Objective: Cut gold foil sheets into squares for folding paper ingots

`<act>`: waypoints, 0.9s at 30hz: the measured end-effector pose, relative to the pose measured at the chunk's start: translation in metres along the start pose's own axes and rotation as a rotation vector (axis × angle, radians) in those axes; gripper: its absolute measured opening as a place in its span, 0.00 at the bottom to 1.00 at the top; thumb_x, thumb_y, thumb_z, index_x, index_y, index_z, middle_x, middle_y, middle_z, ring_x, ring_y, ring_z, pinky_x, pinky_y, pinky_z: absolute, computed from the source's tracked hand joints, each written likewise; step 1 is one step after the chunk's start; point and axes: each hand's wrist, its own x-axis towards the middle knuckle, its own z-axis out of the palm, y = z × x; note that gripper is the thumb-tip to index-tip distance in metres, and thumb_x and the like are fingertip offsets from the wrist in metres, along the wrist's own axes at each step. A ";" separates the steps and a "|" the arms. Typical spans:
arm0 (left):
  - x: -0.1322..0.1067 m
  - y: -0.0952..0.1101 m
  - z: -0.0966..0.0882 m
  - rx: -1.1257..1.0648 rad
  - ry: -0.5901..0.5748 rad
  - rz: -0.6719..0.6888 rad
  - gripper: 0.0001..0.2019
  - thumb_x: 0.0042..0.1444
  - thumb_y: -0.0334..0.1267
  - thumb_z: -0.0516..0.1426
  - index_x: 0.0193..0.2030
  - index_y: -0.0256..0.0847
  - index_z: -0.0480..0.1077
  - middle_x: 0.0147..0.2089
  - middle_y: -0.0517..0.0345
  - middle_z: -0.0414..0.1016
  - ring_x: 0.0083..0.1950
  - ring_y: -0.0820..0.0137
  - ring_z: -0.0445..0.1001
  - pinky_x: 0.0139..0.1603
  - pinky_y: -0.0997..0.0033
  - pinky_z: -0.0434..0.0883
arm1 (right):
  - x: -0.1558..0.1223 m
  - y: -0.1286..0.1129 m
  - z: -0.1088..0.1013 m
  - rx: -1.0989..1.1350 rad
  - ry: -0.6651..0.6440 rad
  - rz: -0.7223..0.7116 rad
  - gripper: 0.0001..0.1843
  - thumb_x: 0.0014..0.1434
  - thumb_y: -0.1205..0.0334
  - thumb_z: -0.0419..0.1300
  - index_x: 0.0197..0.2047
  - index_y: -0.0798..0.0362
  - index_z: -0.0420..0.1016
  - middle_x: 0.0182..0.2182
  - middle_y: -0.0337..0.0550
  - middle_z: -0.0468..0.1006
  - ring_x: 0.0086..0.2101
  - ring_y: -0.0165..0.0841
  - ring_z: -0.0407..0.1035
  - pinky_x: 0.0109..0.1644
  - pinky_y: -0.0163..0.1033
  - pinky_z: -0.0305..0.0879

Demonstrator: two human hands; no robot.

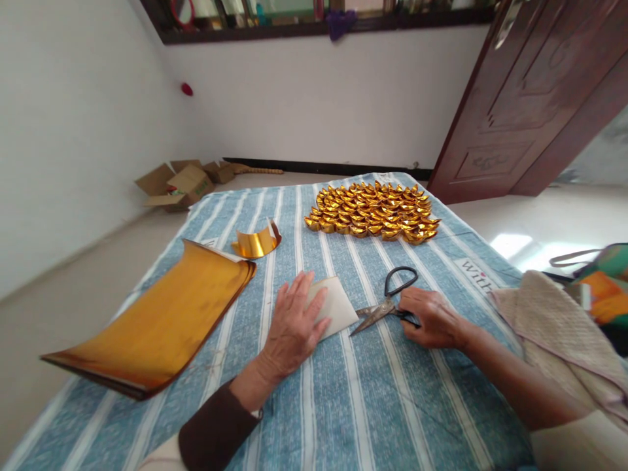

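Note:
My left hand [297,320] lies flat with fingers stretched over a folded white piece of paper [336,304] on the striped cloth. In my right hand [432,317] is one black handle of a pair of scissors [383,307]; the other handle loop sticks out free. The scissor blades are apart, and their tips are beside the paper's right corner. Whether a blade touches the paper I cannot tell. To the left lies a stack of gold foil sheets [161,314] with curled edges. A smaller curled gold foil strip [256,242] sits beyond it.
Rows of folded gold foil ingots [373,212] stand at the table's far side. A blue-and-white striped cloth [324,392] covers the table. A beige quilted cloth [564,333] is at the right edge. Cardboard boxes [181,186] sit on the floor at left; a brown door [524,98] stands right.

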 end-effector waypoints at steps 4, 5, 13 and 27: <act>-0.005 0.007 0.004 -0.057 -0.175 0.160 0.16 0.65 0.27 0.48 0.56 0.38 0.67 0.67 0.44 0.59 0.69 0.58 0.53 0.66 0.48 0.55 | 0.001 -0.002 0.002 0.012 -0.015 -0.007 0.06 0.48 0.71 0.52 0.29 0.52 0.59 0.27 0.41 0.63 0.29 0.38 0.60 0.32 0.37 0.53; -0.006 0.007 0.006 -0.068 -0.219 0.174 0.16 0.65 0.27 0.47 0.57 0.39 0.67 0.66 0.46 0.60 0.69 0.59 0.54 0.65 0.50 0.56 | 0.001 -0.003 0.002 0.015 -0.020 -0.007 0.05 0.48 0.71 0.52 0.29 0.52 0.59 0.27 0.41 0.64 0.29 0.38 0.61 0.32 0.37 0.53; -0.013 0.004 0.012 -0.051 -0.468 0.081 0.23 0.69 0.45 0.48 0.67 0.40 0.57 0.70 0.46 0.53 0.70 0.58 0.51 0.66 0.49 0.52 | 0.002 -0.011 0.003 -0.009 -0.024 -0.019 0.07 0.48 0.73 0.52 0.28 0.51 0.59 0.27 0.41 0.64 0.29 0.38 0.61 0.31 0.37 0.53; -0.008 0.011 0.014 0.006 -0.370 0.100 0.19 0.70 0.42 0.47 0.65 0.41 0.59 0.70 0.47 0.54 0.70 0.59 0.51 0.67 0.50 0.51 | 0.009 -0.012 0.012 -0.112 0.003 -0.029 0.06 0.55 0.72 0.54 0.28 0.54 0.64 0.27 0.42 0.65 0.29 0.38 0.62 0.31 0.38 0.53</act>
